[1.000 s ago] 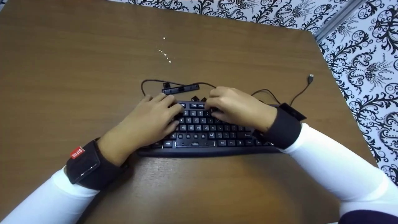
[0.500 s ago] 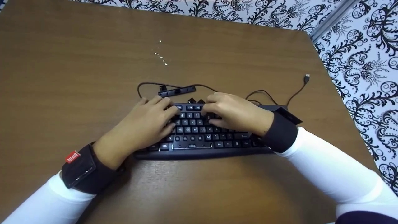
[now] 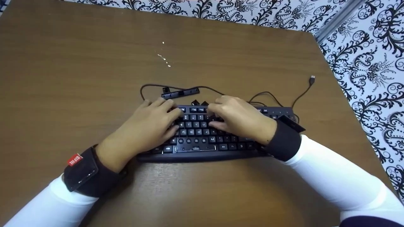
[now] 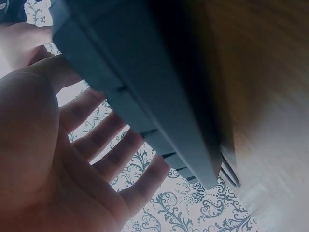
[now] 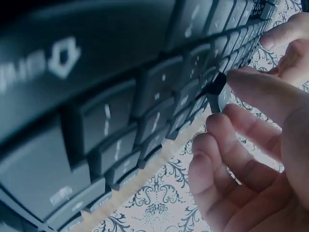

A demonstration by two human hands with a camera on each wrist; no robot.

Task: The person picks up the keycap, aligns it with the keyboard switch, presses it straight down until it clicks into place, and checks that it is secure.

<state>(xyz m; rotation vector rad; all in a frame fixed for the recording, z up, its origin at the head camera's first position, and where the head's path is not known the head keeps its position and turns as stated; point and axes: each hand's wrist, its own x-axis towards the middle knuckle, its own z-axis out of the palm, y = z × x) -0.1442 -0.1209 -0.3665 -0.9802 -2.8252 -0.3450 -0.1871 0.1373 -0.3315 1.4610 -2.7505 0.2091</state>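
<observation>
Right hand (image 3: 240, 116) pinches what looks like a keycap (image 5: 218, 98), near twelve o'clock on the keyboard (image 3: 202, 156) mid-way across the surface (image 3: 94, 63); left hand (image 3: 150, 124) lies spread over its nine o'clock end. The right cuff (image 3: 284, 140) has just sunk towards six o'clock; work apparently stays with that keycap.

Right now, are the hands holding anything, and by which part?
The right hand pinches a black keycap, apparently by its edges. The left hand rests on the keyboard, gripping nothing I can see.
</observation>
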